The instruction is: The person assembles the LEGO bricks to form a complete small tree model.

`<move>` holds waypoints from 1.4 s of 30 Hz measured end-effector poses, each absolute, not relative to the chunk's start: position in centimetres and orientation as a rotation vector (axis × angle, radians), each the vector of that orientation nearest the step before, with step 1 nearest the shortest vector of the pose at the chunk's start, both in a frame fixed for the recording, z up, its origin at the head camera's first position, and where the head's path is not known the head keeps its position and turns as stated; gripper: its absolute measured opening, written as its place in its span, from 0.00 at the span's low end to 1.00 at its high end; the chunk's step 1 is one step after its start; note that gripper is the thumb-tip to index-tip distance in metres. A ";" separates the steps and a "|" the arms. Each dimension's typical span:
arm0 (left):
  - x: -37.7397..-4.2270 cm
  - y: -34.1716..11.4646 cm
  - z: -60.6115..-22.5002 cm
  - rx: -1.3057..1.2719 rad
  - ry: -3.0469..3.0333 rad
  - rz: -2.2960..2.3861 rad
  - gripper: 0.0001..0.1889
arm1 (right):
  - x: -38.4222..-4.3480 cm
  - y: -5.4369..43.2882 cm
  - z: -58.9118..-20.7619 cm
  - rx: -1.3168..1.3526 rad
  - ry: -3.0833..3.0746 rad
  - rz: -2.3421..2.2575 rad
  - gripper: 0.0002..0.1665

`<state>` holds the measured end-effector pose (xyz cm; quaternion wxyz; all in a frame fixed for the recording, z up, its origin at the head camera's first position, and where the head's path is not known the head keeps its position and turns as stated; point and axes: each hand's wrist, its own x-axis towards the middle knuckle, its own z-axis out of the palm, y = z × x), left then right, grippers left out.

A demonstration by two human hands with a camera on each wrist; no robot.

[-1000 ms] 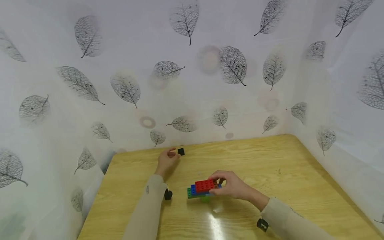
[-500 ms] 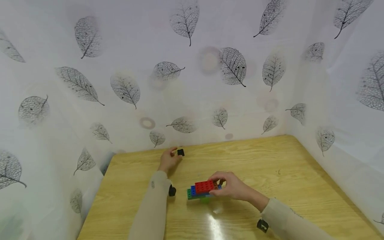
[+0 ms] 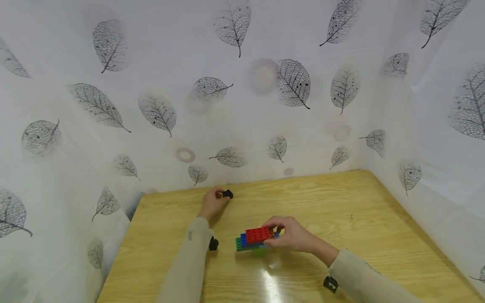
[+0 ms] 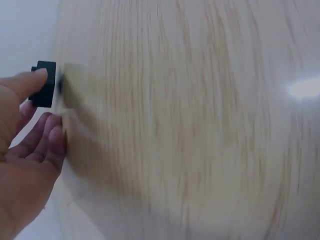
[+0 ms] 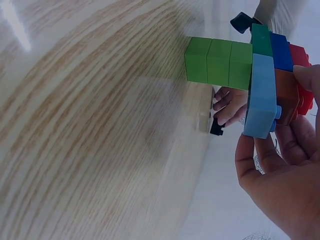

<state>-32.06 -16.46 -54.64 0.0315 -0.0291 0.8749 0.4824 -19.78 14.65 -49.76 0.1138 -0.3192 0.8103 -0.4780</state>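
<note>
My left hand [image 3: 213, 203] reaches to the table's back edge and pinches a small black toy brick [image 3: 227, 194] between thumb and finger. In the left wrist view the black brick [image 4: 45, 84] sits under one digit, the other fingers curled below it. My right hand [image 3: 293, 235] grips the right end of a toy brick build [image 3: 257, 235]. In the right wrist view, a column of lime green bricks [image 5: 218, 62] supports light blue [image 5: 262, 95] and dark green bricks [image 5: 261, 39]; blue, brown and red bricks [image 5: 303, 102] sit on top. My right fingers press around its upper layers.
Both hands work over a pale wooden table [image 3: 322, 202]. A white sheet with leaf prints [image 3: 246, 122] hangs behind the table and along both sides. Black wrist devices [image 3: 214, 243] show below both sleeves. Light glares off the table's front.
The black brick has tilted and shifted slightly toward me as my left fingers closed on it. My right hand and the brick build stay in place.
</note>
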 end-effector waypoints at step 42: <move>-22.4 -14.2 -46.2 0.859 2.497 1.528 0.16 | -19.8 14.5 -49.7 -0.930 2.395 -1.370 0.17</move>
